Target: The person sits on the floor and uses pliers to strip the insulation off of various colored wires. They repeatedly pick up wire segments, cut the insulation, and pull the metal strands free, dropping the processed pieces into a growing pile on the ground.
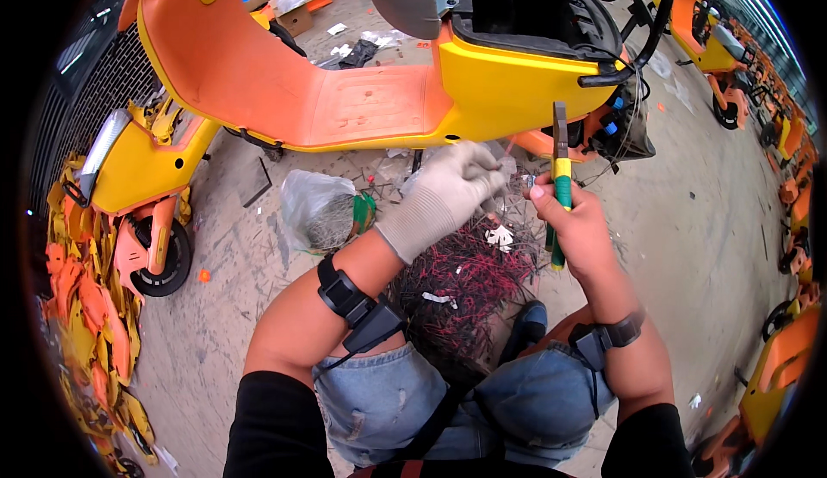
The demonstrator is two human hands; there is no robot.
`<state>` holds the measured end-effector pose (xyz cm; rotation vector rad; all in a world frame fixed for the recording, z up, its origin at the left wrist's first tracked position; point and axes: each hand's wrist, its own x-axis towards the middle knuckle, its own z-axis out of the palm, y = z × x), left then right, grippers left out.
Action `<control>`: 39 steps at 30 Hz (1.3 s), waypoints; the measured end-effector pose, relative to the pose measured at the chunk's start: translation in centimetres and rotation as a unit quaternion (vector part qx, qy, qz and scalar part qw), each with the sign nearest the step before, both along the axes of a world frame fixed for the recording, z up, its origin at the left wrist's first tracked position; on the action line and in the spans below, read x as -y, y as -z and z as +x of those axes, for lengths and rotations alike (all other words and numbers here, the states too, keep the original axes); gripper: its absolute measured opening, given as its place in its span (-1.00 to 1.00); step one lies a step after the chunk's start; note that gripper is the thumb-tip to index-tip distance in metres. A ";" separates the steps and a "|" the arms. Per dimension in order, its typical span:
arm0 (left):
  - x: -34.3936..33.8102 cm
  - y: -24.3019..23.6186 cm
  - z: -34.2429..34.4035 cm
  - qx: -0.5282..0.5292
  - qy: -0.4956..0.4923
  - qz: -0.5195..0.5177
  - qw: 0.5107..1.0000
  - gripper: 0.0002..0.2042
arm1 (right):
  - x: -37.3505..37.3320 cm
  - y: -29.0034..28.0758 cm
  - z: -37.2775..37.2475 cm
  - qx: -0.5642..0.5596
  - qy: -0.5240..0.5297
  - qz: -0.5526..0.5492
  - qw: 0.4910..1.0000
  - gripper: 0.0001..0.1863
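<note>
Floor: extended beneath a scooter toward 12 o'clock.
Right hand: gripped pliers.
Gloved left hand: fingers curled, contents indiscernible.
Technique: fingertips clear of the jaws probably worked best.

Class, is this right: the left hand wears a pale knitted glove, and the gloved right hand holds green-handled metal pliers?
Wrong about the right hand: the head view shows it bare, holding green-handled metal pliers. The left hand wears a pale knitted glove.
</note>
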<state>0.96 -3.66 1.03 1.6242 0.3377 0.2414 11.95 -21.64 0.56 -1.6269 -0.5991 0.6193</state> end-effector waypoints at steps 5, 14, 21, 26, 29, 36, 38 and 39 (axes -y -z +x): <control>-2.0 -0.4 0.0 0.002 -0.074 0.002 0.997 -0.85 | 0.9 0.4 0.1 -0.014 -0.101 0.001 0.995 -0.70; -2.4 0.3 0.2 0.019 -0.051 0.034 0.998 -0.87 | 0.4 0.9 -0.3 0.004 -0.196 -0.077 0.978 -0.51; -1.9 0.9 0.2 0.026 0.011 0.089 0.996 -0.89 | 0.0 1.3 -0.5 -0.039 -0.174 -0.006 0.984 -0.70; -1.6 0.0 0.1 -0.013 0.009 0.123 0.992 -0.90 | 0.1 1.2 -0.4 0.029 -0.186 -0.036 0.981 -0.74; -1.5 0.2 0.2 0.007 0.016 0.141 0.990 -0.90 | 0.1 0.8 -0.4 0.069 -0.184 -0.057 0.979 -0.77; -1.6 0.2 -0.2 -0.017 0.042 0.342 0.939 -0.82 | 0.1 0.5 -0.7 0.108 -0.172 -0.090 0.975 -0.78; -1.4 0.5 -0.3 0.001 0.033 0.392 0.920 -0.80 | 0.2 0.8 -0.7 0.146 -0.167 -0.091 0.971 -0.78; -1.2 0.8 -0.3 0.016 0.019 0.387 0.922 -0.79 | 0.2 0.9 -0.7 0.165 -0.165 -0.091 0.968 -0.78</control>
